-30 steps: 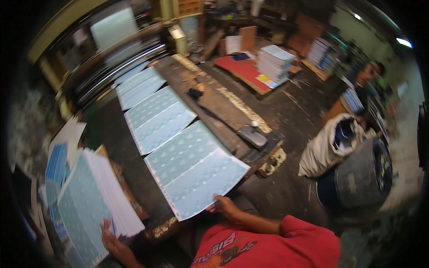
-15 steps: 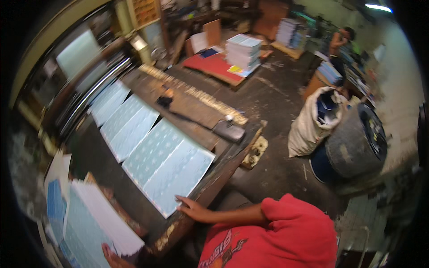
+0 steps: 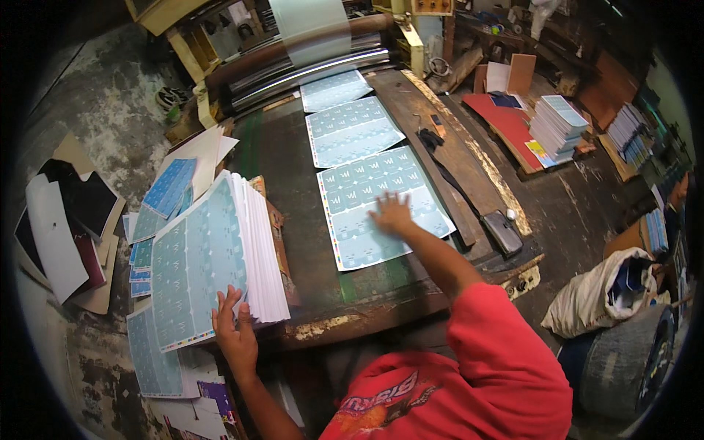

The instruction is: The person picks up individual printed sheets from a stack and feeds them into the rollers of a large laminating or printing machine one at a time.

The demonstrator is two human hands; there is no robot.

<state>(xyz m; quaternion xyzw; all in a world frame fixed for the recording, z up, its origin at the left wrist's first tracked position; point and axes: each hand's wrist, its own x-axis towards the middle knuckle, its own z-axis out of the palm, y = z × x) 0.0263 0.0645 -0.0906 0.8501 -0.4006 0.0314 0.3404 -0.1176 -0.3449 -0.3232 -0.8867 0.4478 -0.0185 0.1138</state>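
Over the middle of the nearest pale blue-green printed sheet (image 3: pixel 352 242) my right hand (image 3: pixel 393 213) is spread, slightly blurred; whether it presses on the paper I cannot tell. Two more printed sheets lie in line behind it, a middle sheet (image 3: pixel 352 126) and a far sheet (image 3: pixel 334 89) that reaches the machine rollers. At the left, my left hand (image 3: pixel 236 326) rests with fingers stretched at the near corner of a thick stack of printed sheets (image 3: pixel 198 264). The stack's white page edges face the bench (image 3: pixel 301 213).
Metal rollers (image 3: pixel 315 70) span the far end of the bench. A dark pouch (image 3: pixel 502 231) lies on its right side. Loose papers (image 3: pixel 55 235) lie at far left. On the right are a paper pile (image 3: pixel 557 125), a sack (image 3: pixel 598 293) and a grey drum (image 3: pixel 623 359).
The view has swung to the left. My right hand has moved from the nearest sheet's near corner to over its middle. My left hand stays by the stack, now with more of it showing.
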